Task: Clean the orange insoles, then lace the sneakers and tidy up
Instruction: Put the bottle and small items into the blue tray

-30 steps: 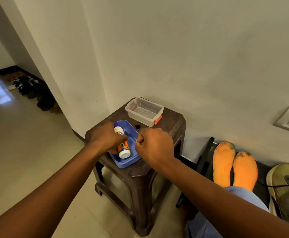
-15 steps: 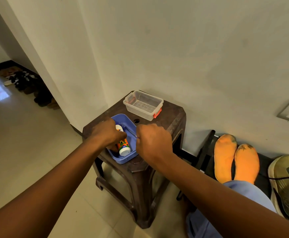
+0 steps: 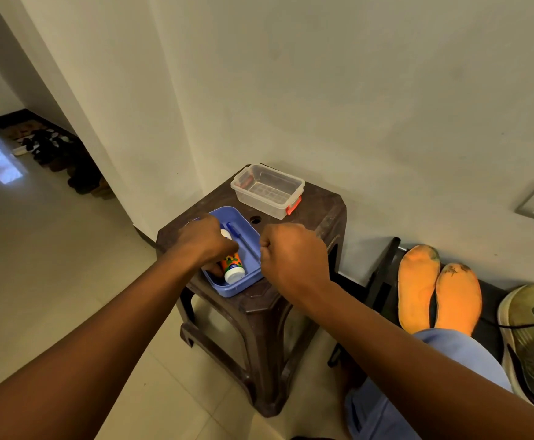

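On the brown plastic stool (image 3: 294, 312) before me sits a blue tray (image 3: 227, 289), with a clear lidless box (image 3: 267, 190) with red clasps behind it, near the wall. Head view only.

My left hand (image 3: 203, 244) reaches down into the tray, fingers curled round a small bottle (image 3: 233, 268) with an orange printed label and a white cap; the bottle lies tilted, cap end toward me. A thin blue stick-like tool (image 3: 241, 238) lies along the tray's right side; its near end runs to my right hand (image 3: 292, 257), which is closed in a fist at the tray's right rim. Fingers face away from the camera, so I cannot tell whether they actually pinch the tool.

Orange insoles (image 3: 438, 296): two, side by side on a dark low rack (image 3: 383, 271) right of the stool, toes toward the wall. Both show dark grey grime at the toe ends and dull smudging over the orange surface. Just right of them, one olive-green sneaker (image 3: 532, 338) with black laces, partly cut off by the frame edge. My blue trouser leg (image 3: 418, 392) overlaps the insoles' heel ends.
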